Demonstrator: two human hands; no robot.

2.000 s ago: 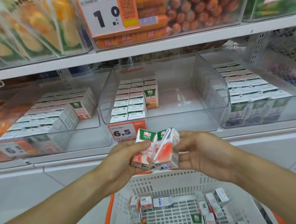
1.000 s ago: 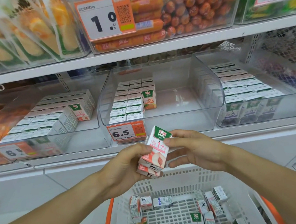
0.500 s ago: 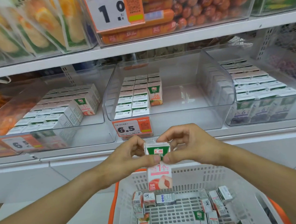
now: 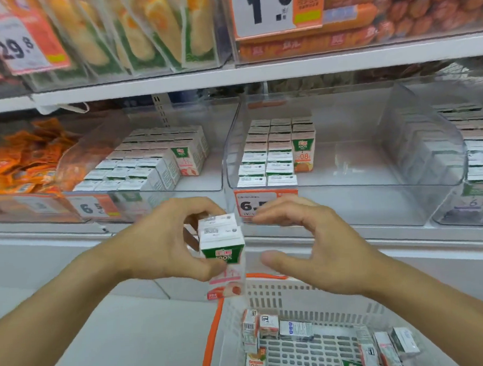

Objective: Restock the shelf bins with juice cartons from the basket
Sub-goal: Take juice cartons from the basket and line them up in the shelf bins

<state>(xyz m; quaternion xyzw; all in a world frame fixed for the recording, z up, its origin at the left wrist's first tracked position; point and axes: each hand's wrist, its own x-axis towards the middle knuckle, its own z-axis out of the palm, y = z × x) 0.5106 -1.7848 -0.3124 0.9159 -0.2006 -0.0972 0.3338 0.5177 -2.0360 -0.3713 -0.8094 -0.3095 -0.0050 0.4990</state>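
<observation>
While the juice cartons (image 4: pixel 222 241) sit upright in the left hand (image 4: pixel 165 242), long axis vertical, they look like two stacked front to back; exact count hard to tell. Left thumb pinches the near green face, fingers curl over the far top edge. Right hand (image 4: pixel 319 243) is just right of the cartons, not touching, fingers loosely curved and apart, holding nothing.

Key relation: the cartons hang near and below the bin fronts, roughly under the gap between the left bin (image 4: pixel 149 159) and the middle bin (image 4: pixel 345 160). The peach print on the held pack seems to match the left bin's front carton, so the move likely goes up, far and slightly left; the left hand is the nearer one and already has the grip.

The basket (image 4: pixel 268 296) is near, lower right, with loose cartons lying flat inside.

Versus half a second ago: both hands pinched the pack then; now the right one has let go and opened, and the pack is raised slightly, tops facing the camera. View shifted right and closer to the shelf.
</observation>
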